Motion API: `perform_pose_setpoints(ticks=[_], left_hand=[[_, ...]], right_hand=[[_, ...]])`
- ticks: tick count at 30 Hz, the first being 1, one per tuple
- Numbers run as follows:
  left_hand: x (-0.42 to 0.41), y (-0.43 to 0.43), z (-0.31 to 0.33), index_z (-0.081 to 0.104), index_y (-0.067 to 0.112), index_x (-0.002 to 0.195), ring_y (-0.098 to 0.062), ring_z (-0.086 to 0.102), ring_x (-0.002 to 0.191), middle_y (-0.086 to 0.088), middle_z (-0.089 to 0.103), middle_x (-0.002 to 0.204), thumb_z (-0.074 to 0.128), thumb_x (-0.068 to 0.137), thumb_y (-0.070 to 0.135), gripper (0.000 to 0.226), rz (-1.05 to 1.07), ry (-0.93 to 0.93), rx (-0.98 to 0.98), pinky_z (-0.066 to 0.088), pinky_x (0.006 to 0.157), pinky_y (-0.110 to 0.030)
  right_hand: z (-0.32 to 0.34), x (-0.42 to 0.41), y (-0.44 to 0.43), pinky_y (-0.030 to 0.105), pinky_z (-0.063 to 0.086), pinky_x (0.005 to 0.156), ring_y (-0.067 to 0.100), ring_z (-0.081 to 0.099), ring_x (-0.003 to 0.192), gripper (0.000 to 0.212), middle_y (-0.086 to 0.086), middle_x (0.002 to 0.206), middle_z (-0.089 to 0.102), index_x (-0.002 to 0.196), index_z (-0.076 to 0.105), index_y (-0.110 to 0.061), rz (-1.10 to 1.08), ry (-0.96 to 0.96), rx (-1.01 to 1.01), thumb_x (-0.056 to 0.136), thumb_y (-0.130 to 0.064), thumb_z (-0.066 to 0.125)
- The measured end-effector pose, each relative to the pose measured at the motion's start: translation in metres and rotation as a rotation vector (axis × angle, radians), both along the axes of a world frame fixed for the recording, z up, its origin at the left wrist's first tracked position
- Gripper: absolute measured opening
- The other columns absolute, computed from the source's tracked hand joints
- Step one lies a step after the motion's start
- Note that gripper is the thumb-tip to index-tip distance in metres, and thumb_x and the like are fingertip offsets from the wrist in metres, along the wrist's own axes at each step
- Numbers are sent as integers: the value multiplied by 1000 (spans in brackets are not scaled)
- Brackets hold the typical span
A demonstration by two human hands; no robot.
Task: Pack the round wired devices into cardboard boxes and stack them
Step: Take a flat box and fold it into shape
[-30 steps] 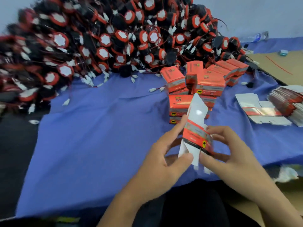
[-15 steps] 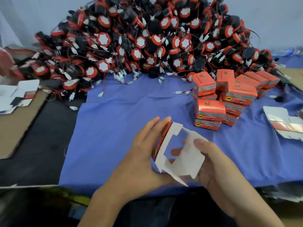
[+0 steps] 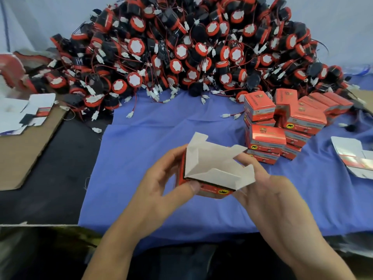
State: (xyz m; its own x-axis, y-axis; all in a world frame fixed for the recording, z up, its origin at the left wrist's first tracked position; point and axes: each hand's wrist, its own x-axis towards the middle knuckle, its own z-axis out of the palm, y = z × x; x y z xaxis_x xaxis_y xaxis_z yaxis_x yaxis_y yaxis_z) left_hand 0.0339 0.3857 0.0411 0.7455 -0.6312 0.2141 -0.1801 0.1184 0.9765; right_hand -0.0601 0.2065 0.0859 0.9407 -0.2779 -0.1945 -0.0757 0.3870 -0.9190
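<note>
The cardboard box (image 3: 212,168) stands upright between both hands, mouth up and flaps splayed, so its white inside is ready to take a device. The left hand (image 3: 161,184) grips its left wall, thumb on the near face, steadying the shape. The right hand (image 3: 268,190) holds the right side, thumb curled on a flap, probably to keep it clear. Beyond both hands the round wired devices (image 3: 181,53) lie heaped within reach. Beyond the right hand the packed boxes (image 3: 282,122) are stacked, and flat blanks (image 3: 351,156) wait further right on the blue cloth (image 3: 151,138)
</note>
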Motion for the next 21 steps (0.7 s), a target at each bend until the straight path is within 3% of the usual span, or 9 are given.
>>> perform_pose_setpoints(ticks=[1,3,7,11,14,16,17,19,21], left_hand=[[0,1,1,57,25,139,-22,60,129,2,66,136,67,87,28,53,4,10,-10,51,104,-33],[-4,1,1,56,28,140,-17,62,128,5,67,135,64,90,27,51,3,23,-39,52,101,-28],[-12,-3,-1,55,50,134,-6,63,123,16,65,132,64,92,31,47,19,21,-38,51,96,-15],[-24,-6,-1,38,39,143,-18,68,119,15,60,137,62,99,23,53,-53,60,-49,54,103,-35],[-20,-16,5,37,26,141,-8,69,114,20,66,127,75,82,53,75,43,92,-85,58,89,-23],[-18,-17,10,47,11,138,-15,72,107,4,72,115,75,56,86,115,137,180,-108,59,76,-24],[-18,-18,11,49,9,137,-19,71,109,-2,71,117,68,55,93,119,145,187,-123,59,78,-27],[-24,-18,10,48,19,135,-16,68,115,3,68,124,59,68,92,100,122,156,-160,56,88,-27],[-28,-15,8,49,24,129,-7,69,110,15,69,117,64,78,80,77,112,137,-182,57,84,-22]], right_hand=[[-1,2,-1,48,37,119,29,57,132,56,13,142,61,130,59,-8,-9,-7,-30,75,-20,58],[-4,2,0,40,39,117,12,63,124,40,0,138,66,126,64,-22,2,-25,-130,89,-8,58],[-17,-1,8,37,43,111,10,57,134,51,-6,139,66,145,51,-23,19,-173,-265,95,-33,52],[-16,0,17,46,40,107,20,55,134,54,1,141,63,143,56,-29,22,-192,-278,92,-47,56],[-13,1,22,49,41,110,22,58,133,52,6,139,65,140,58,-24,24,-173,-246,92,-43,59],[-8,4,21,40,47,102,17,64,119,54,13,134,67,133,61,-17,14,-151,-177,84,-39,54],[-5,5,22,37,48,98,16,67,111,51,12,129,71,126,65,-18,10,-149,-140,81,-40,57],[0,4,25,33,49,97,15,70,102,52,8,116,76,114,74,-19,-4,-144,-42,74,-53,71],[1,0,29,45,45,105,27,66,111,65,20,121,71,122,67,-5,-48,-130,14,84,-56,59]])
